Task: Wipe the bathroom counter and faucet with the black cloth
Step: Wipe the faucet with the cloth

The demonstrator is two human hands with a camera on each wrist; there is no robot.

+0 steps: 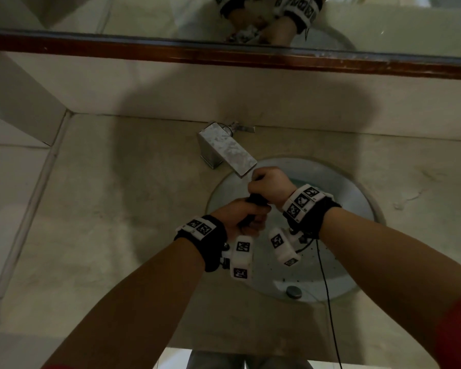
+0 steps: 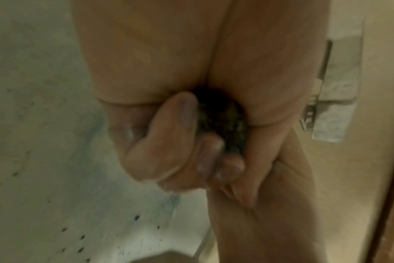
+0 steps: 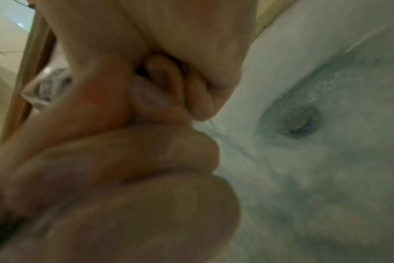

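Note:
Both my hands grip the black cloth (image 1: 254,202) over the round basin (image 1: 338,286), just below the tip of the faucet (image 1: 230,153). My left hand (image 1: 246,222) is curled round the cloth's lower end and my right hand (image 1: 265,182) round its upper end, fists close together. In the left wrist view the dark cloth (image 2: 223,124) bulges out between wet fingers (image 2: 169,135). The right wrist view is filled by curled, wet fingers (image 3: 151,151) over the basin (image 3: 326,178). Most of the cloth is hidden inside the fists.
The beige stone counter (image 1: 104,209) surrounds the basin. A drain plug (image 1: 293,291) sits low in the bowl, with bluish water round the drain (image 3: 297,122). A mirror with a brown wooden frame (image 1: 224,53) runs along the back wall. A thin black cable (image 1: 328,296) hangs from my right wrist.

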